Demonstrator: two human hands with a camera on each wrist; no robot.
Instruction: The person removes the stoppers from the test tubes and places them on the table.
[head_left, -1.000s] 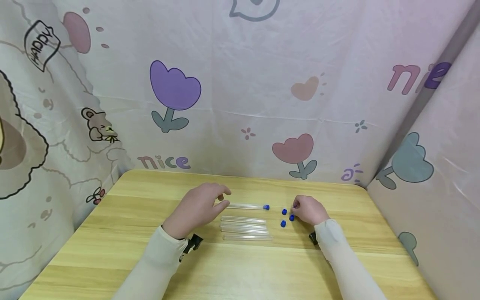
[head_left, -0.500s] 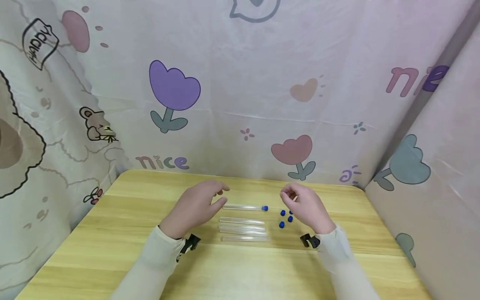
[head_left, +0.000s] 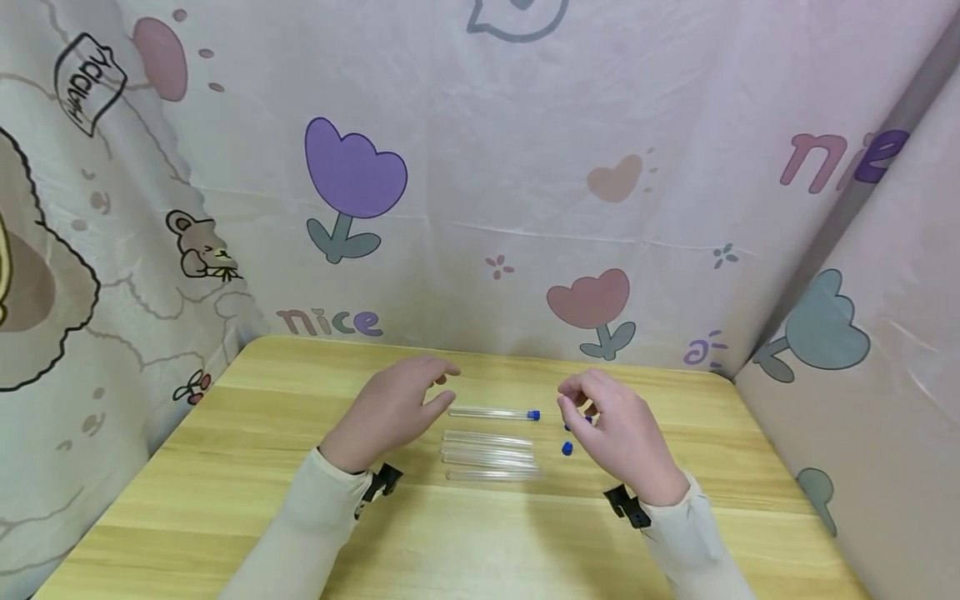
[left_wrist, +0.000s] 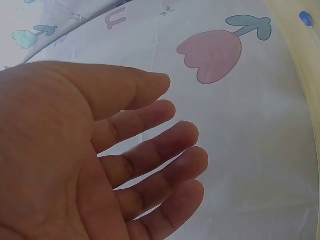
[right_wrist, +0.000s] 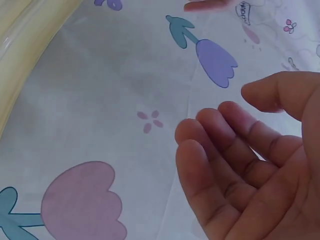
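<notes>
My left hand [head_left: 390, 414] hovers above the table at the left end of a clear tube [head_left: 487, 413] with a blue cap on its right end. Its fingers are loosely bent with nothing between them, as the left wrist view of the hand [left_wrist: 125, 150] confirms. To the right, my right hand [head_left: 626, 437] is raised over several loose blue caps [head_left: 567, 448], partly hiding them. The right wrist view shows this hand [right_wrist: 250, 170] with relaxed, curved fingers and an unfilled palm. Several uncapped clear tubes [head_left: 487, 457] lie side by side between the hands.
The wooden table [head_left: 480, 542] has a patterned cloth [head_left: 480, 275] hanging behind it and at both sides. Black wrist mounts [head_left: 627, 507] sit on both sleeves. The tubes lie roughly parallel to the table's back edge.
My right hand has lifted off the table by the caps and moved slightly left, its fingers loosening. Another blue cap came into view where its fingers had been. The left hand barely moved.
</notes>
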